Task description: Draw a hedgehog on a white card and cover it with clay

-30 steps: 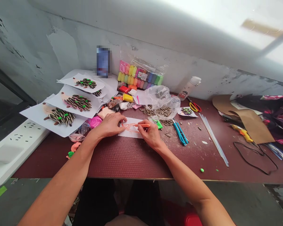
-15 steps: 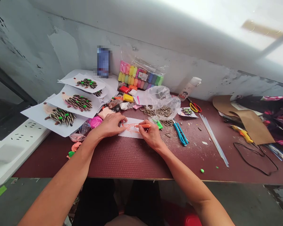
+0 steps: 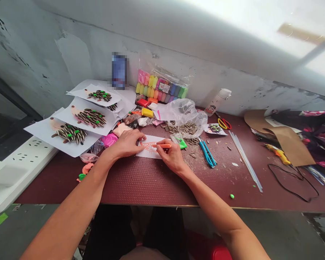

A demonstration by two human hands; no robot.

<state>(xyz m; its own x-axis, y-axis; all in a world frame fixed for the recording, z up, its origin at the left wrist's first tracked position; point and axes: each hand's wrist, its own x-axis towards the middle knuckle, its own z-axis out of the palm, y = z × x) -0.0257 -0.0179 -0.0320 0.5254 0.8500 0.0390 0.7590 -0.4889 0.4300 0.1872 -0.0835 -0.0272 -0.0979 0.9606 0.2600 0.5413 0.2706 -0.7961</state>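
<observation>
A small white paper (image 3: pixel 148 154) with orange line drawing lies on the dark red table (image 3: pixel 141 184). My right hand (image 3: pixel 172 155) is closed round an orange pen (image 3: pixel 164 146), its tip over the drawing. My left hand (image 3: pixel 128 143) rests at the paper's left edge, thumb and fingers apart, pressing on it. A green packet (image 3: pixel 182 143) and a pile of striped seeds (image 3: pixel 188 128) lie just beyond my right hand. Pink clay (image 3: pixel 109 140) sits beside my left hand.
Seed-covered hedgehog pictures (image 3: pixel 90 117) overlap at the left by a white power strip (image 3: pixel 29 159). A blue cutter (image 3: pixel 207 153), scissors (image 3: pixel 224 122), clear sticks (image 3: pixel 246 160), a bottle (image 3: pixel 218 101) and a yellow glue gun (image 3: pixel 278 154) are on the right. Clay packs (image 3: pixel 161 86) stand behind.
My right hand and the pen have shifted slightly left over the drawing. My left hand has stayed at the paper's edge.
</observation>
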